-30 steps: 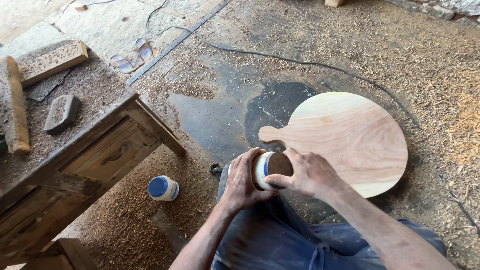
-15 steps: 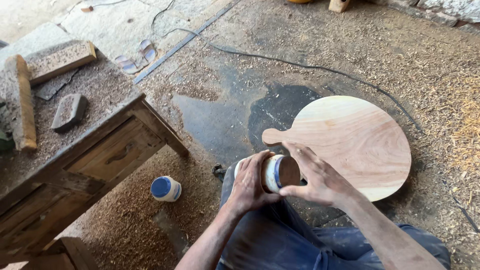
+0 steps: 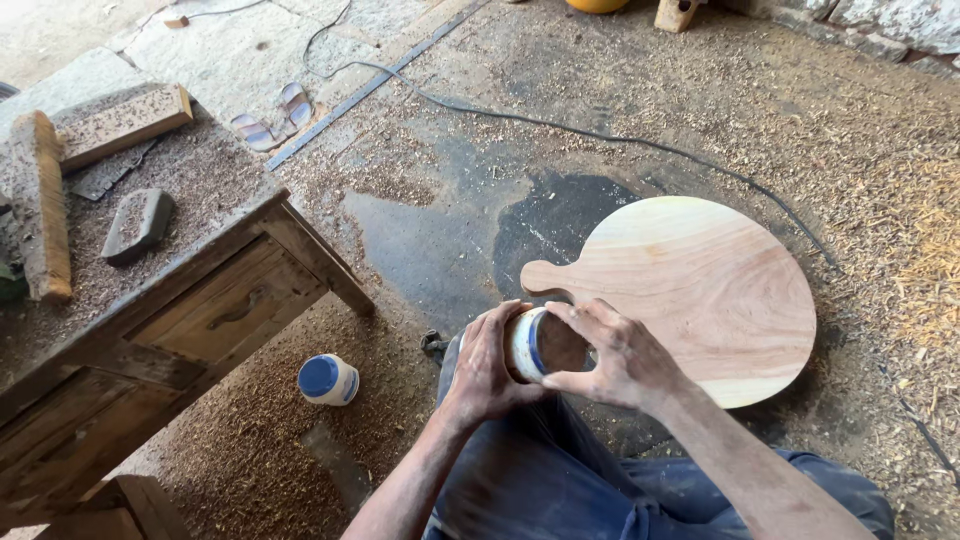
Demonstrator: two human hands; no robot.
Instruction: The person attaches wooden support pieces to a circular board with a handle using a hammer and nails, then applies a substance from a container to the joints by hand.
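Gripping a small jar (image 3: 540, 345), both hands' fingers (image 3: 590, 320) hiding its body.

Left of the hands, a blue-lidded white jar (image 3: 328, 379) lies in sawdust beside a wooden workbench (image 3: 215, 300). Beyond them a black cable (image 3: 600, 135) crosses the floor; sandals (image 3: 270, 117) lie far left.

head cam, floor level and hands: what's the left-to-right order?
Workbench → blue-lidded jar on the sawdust → left hand → open jar held between both hands → right hand → round wooden board with handle.
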